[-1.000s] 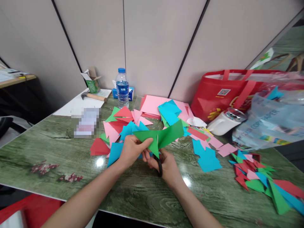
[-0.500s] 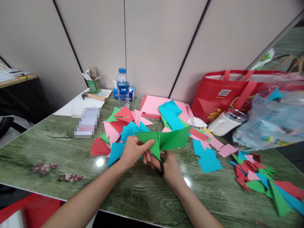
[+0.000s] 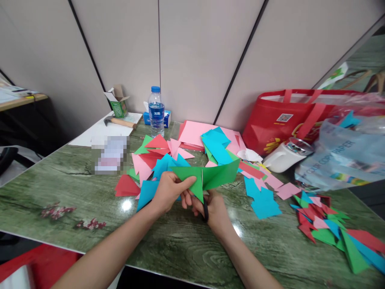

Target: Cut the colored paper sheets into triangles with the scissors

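Note:
Between my hands is a sheet of green paper (image 3: 221,175), held above the table. My left hand (image 3: 173,192) pinches its left part between thumb and fingers. Under the paper, my right hand (image 3: 213,208) grips a pair of scissors (image 3: 205,209) by the dark handle loops. A blade edge shows upright against the paper, where a slit parts the left piece from the right flap. The rest of the blades is hidden behind the green paper. Blue paper pieces (image 3: 147,193) lie beside and beyond my left hand.
Red, pink and blue cut pieces surround the hands, and a mixed pile of scraps (image 3: 327,222) lies at right. Behind stand a water bottle (image 3: 157,114), pink sheets (image 3: 192,134), a white mug (image 3: 281,155) and a red bag (image 3: 270,120). A hammer (image 3: 120,121) rests at back left.
The right flap of the green paper has bent slightly. Both hands keep nearly the same place and hold.

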`<act>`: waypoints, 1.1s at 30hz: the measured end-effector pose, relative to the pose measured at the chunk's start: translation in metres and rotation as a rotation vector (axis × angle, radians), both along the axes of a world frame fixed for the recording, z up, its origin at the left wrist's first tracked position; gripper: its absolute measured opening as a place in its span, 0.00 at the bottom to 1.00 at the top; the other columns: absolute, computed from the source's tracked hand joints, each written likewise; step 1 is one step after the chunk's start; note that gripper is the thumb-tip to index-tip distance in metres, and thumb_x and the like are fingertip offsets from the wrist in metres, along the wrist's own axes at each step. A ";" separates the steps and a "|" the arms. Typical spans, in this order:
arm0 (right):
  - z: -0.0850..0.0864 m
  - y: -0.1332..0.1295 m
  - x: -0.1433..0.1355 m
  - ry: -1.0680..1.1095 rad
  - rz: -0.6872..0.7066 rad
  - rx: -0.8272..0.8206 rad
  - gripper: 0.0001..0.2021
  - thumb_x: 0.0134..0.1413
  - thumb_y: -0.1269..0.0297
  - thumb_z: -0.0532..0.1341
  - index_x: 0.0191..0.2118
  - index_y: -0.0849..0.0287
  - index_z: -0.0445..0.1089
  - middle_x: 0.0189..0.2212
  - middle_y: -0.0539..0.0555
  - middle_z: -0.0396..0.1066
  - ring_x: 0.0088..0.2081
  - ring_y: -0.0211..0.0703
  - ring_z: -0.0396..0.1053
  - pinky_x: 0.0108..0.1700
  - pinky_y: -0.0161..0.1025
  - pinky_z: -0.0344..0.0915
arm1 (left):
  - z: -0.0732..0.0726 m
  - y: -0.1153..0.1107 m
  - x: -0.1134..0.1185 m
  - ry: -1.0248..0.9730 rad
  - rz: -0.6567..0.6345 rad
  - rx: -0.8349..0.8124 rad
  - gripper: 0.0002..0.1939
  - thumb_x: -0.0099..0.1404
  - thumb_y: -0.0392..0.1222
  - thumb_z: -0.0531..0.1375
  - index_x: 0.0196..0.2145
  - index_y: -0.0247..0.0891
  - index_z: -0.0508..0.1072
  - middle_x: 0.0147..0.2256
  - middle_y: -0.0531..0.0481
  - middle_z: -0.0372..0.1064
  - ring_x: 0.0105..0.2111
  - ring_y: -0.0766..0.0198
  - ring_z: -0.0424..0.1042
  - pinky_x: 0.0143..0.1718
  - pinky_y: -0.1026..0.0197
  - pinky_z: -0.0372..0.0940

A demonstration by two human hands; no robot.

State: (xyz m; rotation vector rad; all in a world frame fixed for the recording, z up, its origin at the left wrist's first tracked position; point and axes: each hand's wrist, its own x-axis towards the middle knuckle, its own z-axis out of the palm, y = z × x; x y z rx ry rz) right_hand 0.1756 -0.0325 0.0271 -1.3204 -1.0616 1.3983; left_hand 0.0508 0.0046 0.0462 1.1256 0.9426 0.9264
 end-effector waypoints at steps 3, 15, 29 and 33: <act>-0.001 0.000 0.001 -0.023 0.008 -0.015 0.25 0.29 0.56 0.70 0.31 0.57 0.57 0.10 0.41 0.63 0.12 0.34 0.59 0.14 0.30 0.55 | -0.001 0.000 -0.001 -0.007 -0.010 -0.009 0.19 0.56 0.45 0.61 0.14 0.30 0.70 0.10 0.48 0.66 0.08 0.70 0.62 0.08 0.70 0.55; -0.004 0.004 0.004 -0.029 0.025 0.077 0.26 0.25 0.53 0.70 0.32 0.57 0.59 0.14 0.47 0.70 0.17 0.45 0.68 0.14 0.33 0.57 | -0.003 0.000 0.001 -0.019 -0.043 -0.030 0.19 0.54 0.47 0.62 0.14 0.30 0.70 0.10 0.48 0.66 0.08 0.69 0.62 0.08 0.69 0.56; -0.012 0.004 0.006 -0.003 -0.034 0.033 0.24 0.32 0.53 0.70 0.31 0.57 0.58 0.09 0.42 0.64 0.11 0.33 0.59 0.15 0.29 0.54 | -0.004 0.006 -0.001 -0.024 -0.003 -0.050 0.24 0.56 0.54 0.59 0.14 0.29 0.69 0.10 0.49 0.64 0.08 0.70 0.62 0.09 0.70 0.56; -0.016 0.003 0.003 -0.013 0.018 0.075 0.21 0.35 0.50 0.68 0.29 0.59 0.61 0.10 0.44 0.64 0.11 0.32 0.58 0.15 0.29 0.55 | -0.007 0.015 -0.004 -0.138 0.249 -0.055 0.28 0.56 0.60 0.56 0.15 0.31 0.66 0.13 0.49 0.66 0.10 0.70 0.63 0.10 0.68 0.57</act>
